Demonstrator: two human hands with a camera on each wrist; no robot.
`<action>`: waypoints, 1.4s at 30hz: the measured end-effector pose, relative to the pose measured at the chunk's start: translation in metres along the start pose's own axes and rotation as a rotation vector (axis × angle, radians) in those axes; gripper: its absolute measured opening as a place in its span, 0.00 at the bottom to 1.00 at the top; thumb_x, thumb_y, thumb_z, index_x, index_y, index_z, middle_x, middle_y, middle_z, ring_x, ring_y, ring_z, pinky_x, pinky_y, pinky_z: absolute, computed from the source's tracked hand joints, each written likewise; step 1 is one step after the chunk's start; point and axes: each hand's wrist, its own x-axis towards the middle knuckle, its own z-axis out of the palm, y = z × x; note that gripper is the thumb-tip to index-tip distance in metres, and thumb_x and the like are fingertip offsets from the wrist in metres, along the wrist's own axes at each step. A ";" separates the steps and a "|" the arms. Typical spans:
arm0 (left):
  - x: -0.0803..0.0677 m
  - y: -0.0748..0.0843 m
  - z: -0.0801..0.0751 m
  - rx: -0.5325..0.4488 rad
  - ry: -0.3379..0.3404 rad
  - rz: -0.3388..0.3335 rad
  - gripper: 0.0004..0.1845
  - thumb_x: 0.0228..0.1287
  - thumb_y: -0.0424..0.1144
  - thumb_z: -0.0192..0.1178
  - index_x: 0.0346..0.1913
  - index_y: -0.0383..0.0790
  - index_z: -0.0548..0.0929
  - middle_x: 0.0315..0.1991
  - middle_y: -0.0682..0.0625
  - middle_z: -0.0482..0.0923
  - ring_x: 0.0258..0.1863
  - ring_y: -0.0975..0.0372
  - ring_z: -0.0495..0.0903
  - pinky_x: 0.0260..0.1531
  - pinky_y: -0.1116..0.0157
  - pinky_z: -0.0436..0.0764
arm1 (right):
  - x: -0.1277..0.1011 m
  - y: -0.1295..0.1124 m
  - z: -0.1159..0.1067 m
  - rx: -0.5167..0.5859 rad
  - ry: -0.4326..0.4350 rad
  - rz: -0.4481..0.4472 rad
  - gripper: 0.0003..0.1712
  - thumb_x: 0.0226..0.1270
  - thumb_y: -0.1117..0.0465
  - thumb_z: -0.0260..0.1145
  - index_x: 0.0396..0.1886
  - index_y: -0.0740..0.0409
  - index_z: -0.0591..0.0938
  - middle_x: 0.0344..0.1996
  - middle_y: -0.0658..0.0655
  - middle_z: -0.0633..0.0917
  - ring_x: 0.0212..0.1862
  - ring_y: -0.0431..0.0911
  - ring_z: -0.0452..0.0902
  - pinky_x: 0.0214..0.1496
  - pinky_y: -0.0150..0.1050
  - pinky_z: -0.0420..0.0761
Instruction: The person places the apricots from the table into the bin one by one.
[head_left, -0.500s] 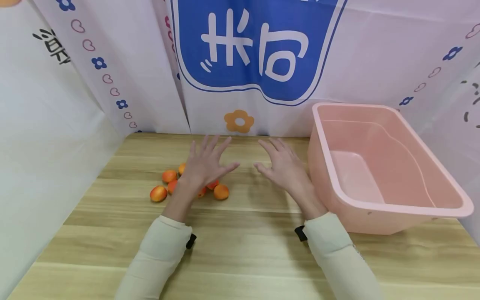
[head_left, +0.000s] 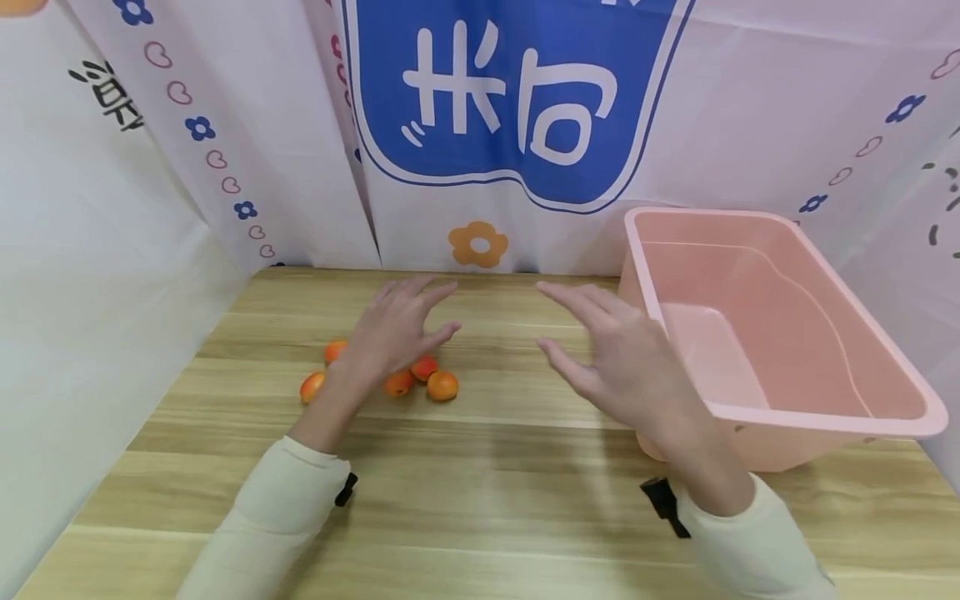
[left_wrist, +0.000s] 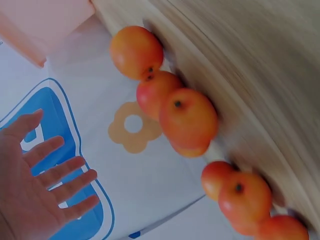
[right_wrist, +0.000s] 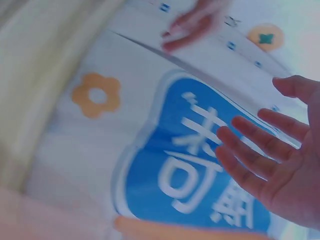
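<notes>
Head view: left hand [head_left: 390, 333] open above the fruits [head_left: 442, 386]; right hand [head_left: 622, 358] open; round fruits could roll off tabletop [head_left: 480, 517] if nudged.

White characters "米奇" stand on the blue panel [head_left: 517, 100] of the backdrop cloth [head_left: 750, 108].

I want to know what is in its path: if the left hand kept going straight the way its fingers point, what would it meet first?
Probably nothing close: the left hand points over bare table toward the printed backdrop, with the orange fruits below and behind it. Depth is unclear.
</notes>
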 end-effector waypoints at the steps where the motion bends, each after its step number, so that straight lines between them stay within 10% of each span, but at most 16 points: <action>1: -0.001 -0.001 -0.001 -0.003 0.008 0.010 0.30 0.73 0.51 0.64 0.72 0.41 0.76 0.72 0.36 0.71 0.70 0.41 0.71 0.73 0.39 0.65 | -0.002 0.001 -0.008 -0.010 0.017 -0.009 0.30 0.67 0.56 0.74 0.66 0.58 0.81 0.57 0.61 0.86 0.55 0.57 0.85 0.52 0.54 0.86; 7: -0.007 -0.013 -0.002 -0.047 0.022 0.025 0.28 0.72 0.48 0.65 0.69 0.39 0.79 0.69 0.37 0.74 0.68 0.41 0.73 0.70 0.41 0.69 | -0.018 0.028 -0.048 -0.020 0.074 0.022 0.26 0.63 0.61 0.76 0.61 0.61 0.84 0.51 0.64 0.88 0.48 0.61 0.86 0.51 0.59 0.84; 14: -0.015 -0.031 0.000 -0.085 0.014 0.016 0.26 0.73 0.45 0.66 0.67 0.35 0.80 0.66 0.37 0.77 0.65 0.42 0.76 0.67 0.42 0.73 | -0.041 0.069 -0.077 0.008 0.152 0.048 0.24 0.63 0.62 0.77 0.60 0.57 0.86 0.50 0.59 0.89 0.48 0.30 0.77 0.55 0.16 0.66; 18: -0.018 -0.038 0.001 -0.094 0.009 0.023 0.23 0.71 0.42 0.67 0.63 0.33 0.82 0.63 0.36 0.79 0.63 0.42 0.78 0.66 0.43 0.75 | -0.058 0.090 -0.091 -0.054 0.162 0.097 0.23 0.65 0.62 0.76 0.59 0.59 0.86 0.52 0.63 0.88 0.49 0.19 0.68 0.53 0.14 0.63; 23: -0.022 -0.047 0.001 -0.111 -0.032 0.005 0.21 0.71 0.39 0.68 0.61 0.31 0.83 0.62 0.35 0.79 0.63 0.42 0.78 0.66 0.42 0.75 | -0.075 0.123 -0.111 -0.104 0.160 0.188 0.20 0.69 0.61 0.73 0.58 0.63 0.85 0.58 0.31 0.83 0.52 0.17 0.67 0.53 0.12 0.59; 28: -0.025 -0.055 0.001 -0.129 -0.064 0.004 0.19 0.71 0.37 0.68 0.59 0.30 0.84 0.59 0.34 0.81 0.60 0.41 0.80 0.63 0.42 0.77 | -0.087 0.160 -0.124 -0.031 0.134 0.292 0.20 0.73 0.64 0.69 0.59 0.71 0.82 0.56 0.30 0.79 0.56 0.13 0.59 0.51 0.08 0.58; 35: -0.025 -0.063 0.005 -0.163 -0.130 0.010 0.15 0.69 0.33 0.68 0.55 0.29 0.86 0.56 0.35 0.84 0.60 0.41 0.80 0.63 0.42 0.77 | -0.111 0.215 -0.139 -0.011 0.133 0.416 0.30 0.74 0.64 0.67 0.67 0.29 0.79 0.54 0.16 0.68 0.60 0.16 0.59 0.48 0.05 0.58; 42: -0.022 -0.070 0.013 -0.153 -0.224 0.009 0.17 0.70 0.33 0.68 0.58 0.30 0.84 0.60 0.35 0.81 0.61 0.41 0.79 0.65 0.42 0.76 | -0.129 0.275 -0.146 0.004 0.018 0.505 0.35 0.78 0.61 0.63 0.67 0.10 0.69 0.60 0.17 0.63 0.55 0.12 0.55 0.49 0.05 0.55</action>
